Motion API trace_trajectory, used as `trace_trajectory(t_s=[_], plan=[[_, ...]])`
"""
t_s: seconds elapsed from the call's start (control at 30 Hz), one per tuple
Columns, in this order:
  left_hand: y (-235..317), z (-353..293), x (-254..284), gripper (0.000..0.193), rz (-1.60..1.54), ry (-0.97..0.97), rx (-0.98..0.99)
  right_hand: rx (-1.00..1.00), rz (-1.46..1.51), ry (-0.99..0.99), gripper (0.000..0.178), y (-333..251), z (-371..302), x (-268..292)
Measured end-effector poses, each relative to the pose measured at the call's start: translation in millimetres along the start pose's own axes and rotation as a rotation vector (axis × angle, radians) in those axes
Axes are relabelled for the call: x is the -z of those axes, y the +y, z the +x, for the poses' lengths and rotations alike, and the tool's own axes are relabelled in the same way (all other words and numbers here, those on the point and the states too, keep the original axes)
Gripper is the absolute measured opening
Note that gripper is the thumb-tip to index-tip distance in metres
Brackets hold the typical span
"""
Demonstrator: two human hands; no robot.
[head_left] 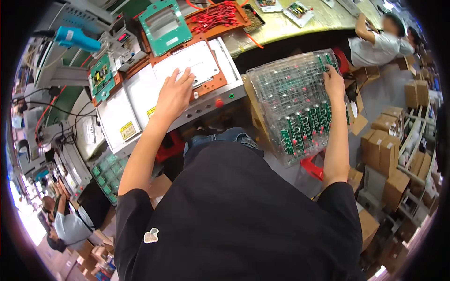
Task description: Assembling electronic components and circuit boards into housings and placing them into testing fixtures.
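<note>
The left hand (176, 91) is resting, with its fingers a little spread, on the near edge of the white plate (199, 58). The plate is sitting in a brown frame (214, 86) on a white machine (112, 117). The right hand (333, 84) is bending its fingers over the far right end of the clear tray (274, 124), where green boards (287, 140) are sitting in rows. I cannot tell if it is pinching one. Yellow labels (127, 131) are showing on the machine, with tiny writing.
</note>
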State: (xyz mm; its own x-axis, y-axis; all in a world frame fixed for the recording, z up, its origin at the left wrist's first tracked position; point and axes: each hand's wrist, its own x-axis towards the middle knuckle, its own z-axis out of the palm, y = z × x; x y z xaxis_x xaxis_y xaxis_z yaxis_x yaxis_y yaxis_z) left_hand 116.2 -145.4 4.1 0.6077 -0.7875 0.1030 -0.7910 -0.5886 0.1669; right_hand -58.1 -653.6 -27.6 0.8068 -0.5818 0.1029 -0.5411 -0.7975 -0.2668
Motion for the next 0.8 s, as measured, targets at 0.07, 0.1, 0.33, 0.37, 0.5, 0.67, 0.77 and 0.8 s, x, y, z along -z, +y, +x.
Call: trace_trajectory(t_s=[0.07,0.1,0.33,0.37,0.5,0.67,0.77,0.8], plan=[[-2,4,3,0.031,-0.036,-0.018,0.037,0.050,0.025,-0.038,0.031,3,2,1],[-6,7,7,0.029,-0.127,-0.033,0.081,0.055,0.085,-0.030,0.031,1,7,4],[-17,-6,-10,0.031,-0.195,0.153,0.221,-0.094,0.849,-0.015,0.027,-62,5,53],[-22,-1,-6,0.034,-0.326,0.166,0.261,-0.097,1.019,-0.104,0.028,-117,1,65],[-11,35,54,0.047,-0.668,0.312,0.193,0.131,1.074,-0.763,0.026,-265,7,15],[-37,17,18,0.025,-0.789,0.374,0.213,0.218,1.047,-1.154,0.020,-348,14,-39],[-29,6,23,0.016,-0.845,0.398,0.375,0.147,1.157,-1.167,0.020,-353,10,-55],[-29,1,23,0.016,-0.861,0.391,0.366,0.157,1.148,-1.179,0.020,-353,10,-58]])
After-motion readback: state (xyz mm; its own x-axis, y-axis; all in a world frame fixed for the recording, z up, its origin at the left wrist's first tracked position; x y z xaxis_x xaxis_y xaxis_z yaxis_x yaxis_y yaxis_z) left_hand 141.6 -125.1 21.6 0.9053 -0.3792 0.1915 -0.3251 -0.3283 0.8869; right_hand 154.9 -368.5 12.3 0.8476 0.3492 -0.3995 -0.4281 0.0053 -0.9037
